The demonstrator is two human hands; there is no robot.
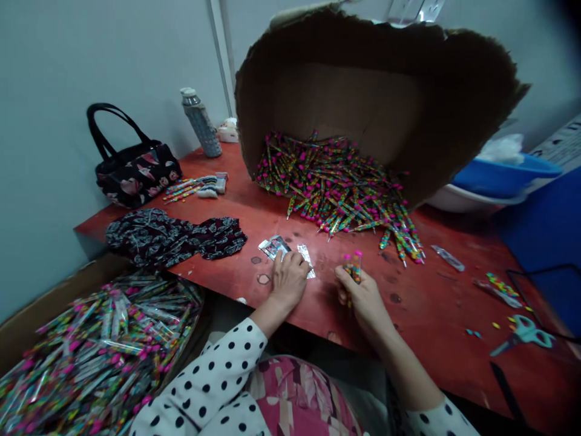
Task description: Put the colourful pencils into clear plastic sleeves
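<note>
My right hand is closed around a few pink-capped pencils filled with multicoloured pieces; they stand nearly upright above the table. To its left, my left hand rests palm down on the red table. Its fingertips touch small printed packets, which they partly cover. A flat silvery packet shows beside these fingers. Beyond both hands, a big heap of similar pencils spills out of a cardboard box lying on its side.
At lower left, a carton holds many wrapped pencils. A patterned cloth, handbag and bottle are on the left. Scissors, loose coloured pieces and a blue basin are on the right.
</note>
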